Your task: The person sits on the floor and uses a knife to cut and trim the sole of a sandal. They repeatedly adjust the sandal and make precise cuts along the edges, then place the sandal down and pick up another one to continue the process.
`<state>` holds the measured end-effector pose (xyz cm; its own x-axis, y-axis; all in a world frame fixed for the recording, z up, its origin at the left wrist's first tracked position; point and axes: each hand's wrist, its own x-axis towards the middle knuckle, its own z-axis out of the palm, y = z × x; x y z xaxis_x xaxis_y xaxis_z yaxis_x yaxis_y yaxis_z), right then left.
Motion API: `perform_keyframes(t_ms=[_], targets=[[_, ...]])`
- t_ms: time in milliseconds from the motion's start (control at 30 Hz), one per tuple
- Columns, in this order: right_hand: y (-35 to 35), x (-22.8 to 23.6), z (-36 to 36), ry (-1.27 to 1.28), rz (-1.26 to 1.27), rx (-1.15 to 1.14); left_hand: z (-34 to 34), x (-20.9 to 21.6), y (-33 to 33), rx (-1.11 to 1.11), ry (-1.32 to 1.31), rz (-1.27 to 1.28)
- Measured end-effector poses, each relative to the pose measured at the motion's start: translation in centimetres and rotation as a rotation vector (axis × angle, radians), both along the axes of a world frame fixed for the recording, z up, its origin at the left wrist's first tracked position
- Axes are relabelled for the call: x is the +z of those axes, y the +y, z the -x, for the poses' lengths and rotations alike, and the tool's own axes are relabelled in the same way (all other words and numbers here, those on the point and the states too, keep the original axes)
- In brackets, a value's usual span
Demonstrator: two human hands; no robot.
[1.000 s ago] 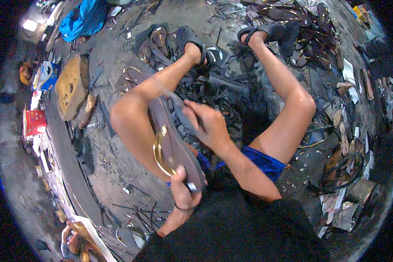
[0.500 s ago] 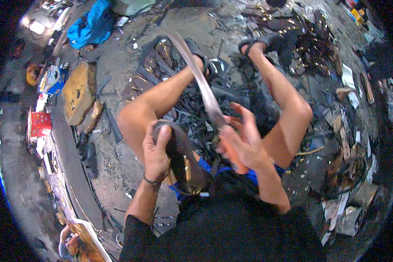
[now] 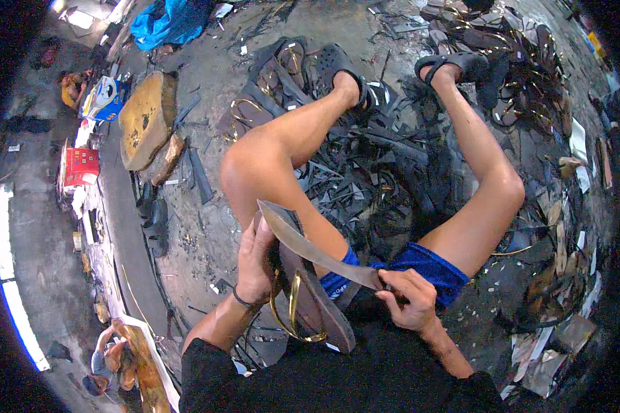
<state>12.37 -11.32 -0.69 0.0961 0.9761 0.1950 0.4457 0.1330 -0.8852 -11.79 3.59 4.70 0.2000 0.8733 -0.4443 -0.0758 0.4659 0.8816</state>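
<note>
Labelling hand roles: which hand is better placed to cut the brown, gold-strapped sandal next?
Right, likely: the right hand holds the curved grey metal knife by the sandal; the left hand is occupied holding the sandal.

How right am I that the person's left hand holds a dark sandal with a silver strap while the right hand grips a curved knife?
Almost: the strap is gold, not silver, as the head view shows. The left hand holds the dark sandal, and the right hand grips the curved knife.

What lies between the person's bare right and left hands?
In the head view, a curved grey metal knife blade and a flat brown sandal with gold straps lie between the right hand and left hand.
</note>
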Motion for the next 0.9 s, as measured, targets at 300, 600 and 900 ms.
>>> perform_keyframes(t_ms=[300,600,900], targets=[[4.2,6.3,-3.6,-0.27,-0.038,0.007,-0.5,-0.4,0.0,-0.015,-0.152,0.039],[7.7,11.9,-4.8,-0.191,0.112,0.187,-2.6,1.6,0.6,-0.358,0.04,-0.185],[12.2,10.2,-3.7,-0.097,0.025,0.13,-3.5,1.3,-1.2,-0.363,-0.178,-0.069]])
